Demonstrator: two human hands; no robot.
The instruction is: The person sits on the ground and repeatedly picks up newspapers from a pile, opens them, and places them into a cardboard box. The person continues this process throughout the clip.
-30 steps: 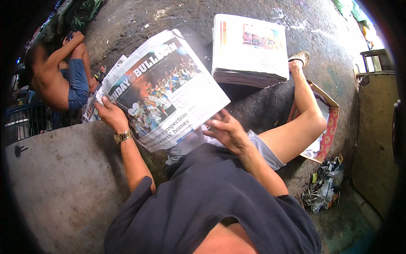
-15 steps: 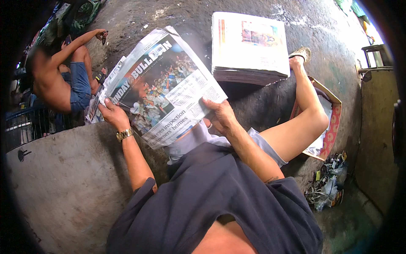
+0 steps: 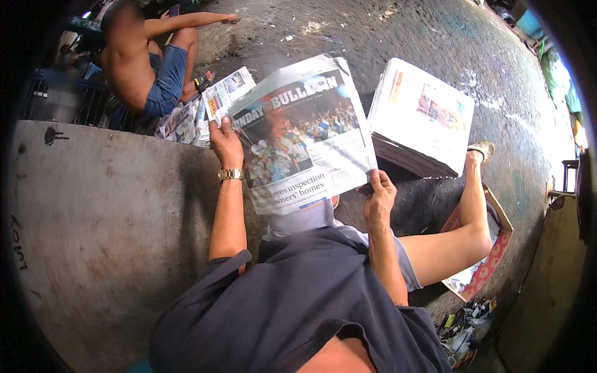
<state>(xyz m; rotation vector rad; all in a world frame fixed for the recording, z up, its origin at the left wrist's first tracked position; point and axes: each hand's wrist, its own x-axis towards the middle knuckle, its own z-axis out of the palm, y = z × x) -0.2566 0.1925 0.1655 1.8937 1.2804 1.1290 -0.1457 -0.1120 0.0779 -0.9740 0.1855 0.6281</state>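
your hands hold the newspaper (image 3: 305,143) up in front of your lap, front page facing you. the left hand (image 3: 227,148) pinches its left edge, thumb on the face; the right hand (image 3: 380,198) pinches the lower right corner. gripping opposite sides probably keeps the limp sheets flat and the page in plain view; with no firm support visible beneath, the hands seem to carry the weight.

the stack (image 3: 423,118) lies on the floor (image 3: 273,37) beyond your right hand, near your foot (image 3: 477,152), likely so placed to be within reach while leaving your lap free. loose papers (image 3: 233,90) lie past your left hand, near the other person (image 3: 134,68). the box (image 3: 491,264), with papers inside, sits beside your right leg (image 3: 448,252).

compared with half a second ago, the newspaper stands less tilted, and your right hand is at the corner, where its thumb lay farther onto the page. the stack appears turned and farther right, probably because your head has moved. the other person's arm reaches farther out.
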